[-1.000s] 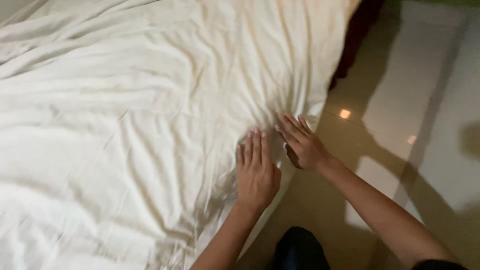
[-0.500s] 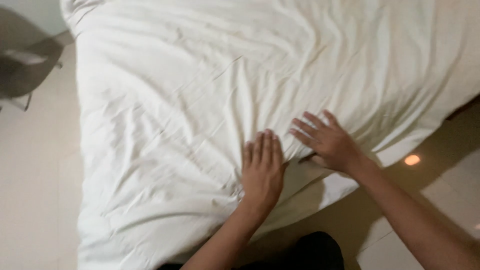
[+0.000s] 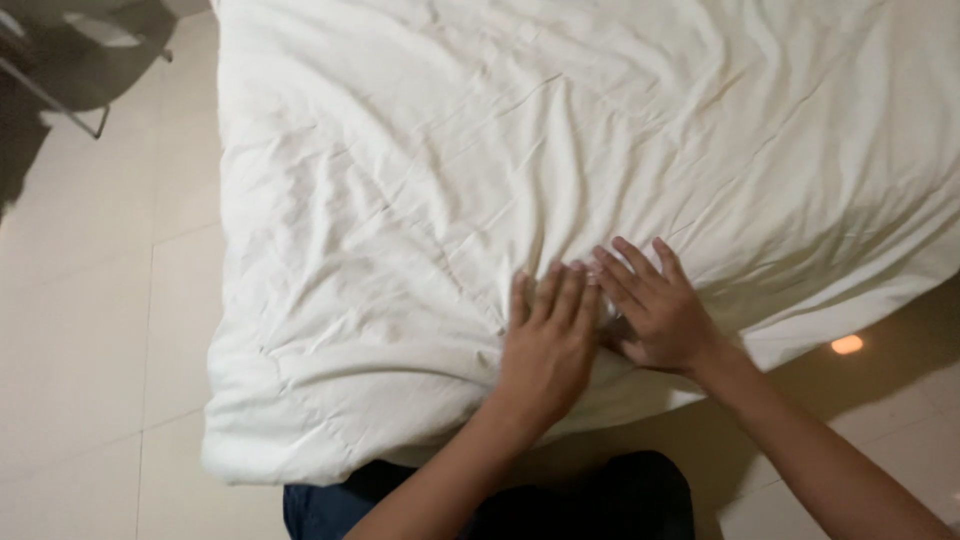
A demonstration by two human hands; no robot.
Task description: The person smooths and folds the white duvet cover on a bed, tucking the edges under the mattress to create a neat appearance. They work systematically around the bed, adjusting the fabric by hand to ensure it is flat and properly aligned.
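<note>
place: bedroom | evidence: bed under crumpled white duvet; pale tiled floor; chair legs

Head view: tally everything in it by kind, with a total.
White bedsheet: 1
Hands flat on the sheet, left hand and right hand: 2
Metal-legged piece of furniture at the top left: 1
Total: 4
</note>
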